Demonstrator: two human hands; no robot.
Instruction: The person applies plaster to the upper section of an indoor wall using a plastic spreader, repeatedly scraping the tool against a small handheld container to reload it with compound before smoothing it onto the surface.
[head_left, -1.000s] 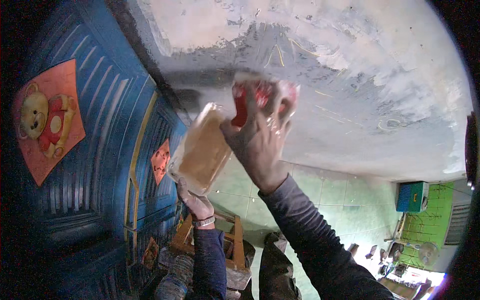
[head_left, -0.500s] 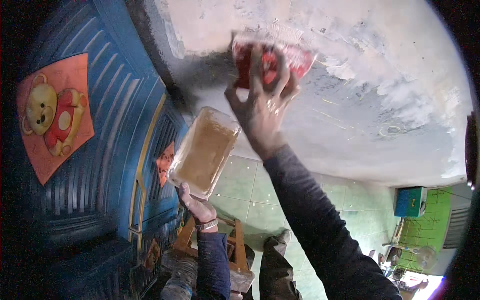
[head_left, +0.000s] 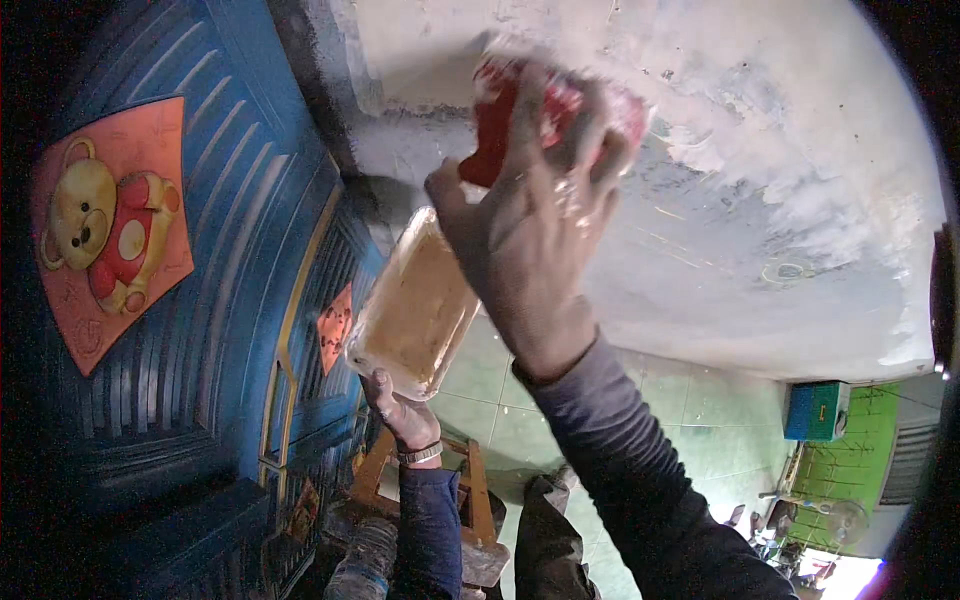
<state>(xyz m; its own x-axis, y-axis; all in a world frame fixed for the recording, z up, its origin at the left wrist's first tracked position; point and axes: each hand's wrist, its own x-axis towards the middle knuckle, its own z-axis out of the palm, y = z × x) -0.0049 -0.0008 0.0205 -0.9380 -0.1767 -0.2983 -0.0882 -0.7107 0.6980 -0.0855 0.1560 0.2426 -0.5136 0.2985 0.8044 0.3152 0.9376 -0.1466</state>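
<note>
In the head view, the red spreader (head_left: 492, 130) has been carried farther up the wall (head_left: 700, 300) than 1 second ago, seemingly onto its paler area. It is held by the splayed right hand (head_left: 535, 235); the plastic tub (head_left: 392, 376) is cradled by the curled left hand (head_left: 408, 420). Leftward, room is limited by the blue door (head_left: 235, 250); rightward, more is left.

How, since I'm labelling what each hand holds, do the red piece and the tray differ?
The red piece looks flat; the tray is brownish inside, with raised walls. The red piece is in the right hand, the tray in the left hand. Both show whitish patches.
</note>
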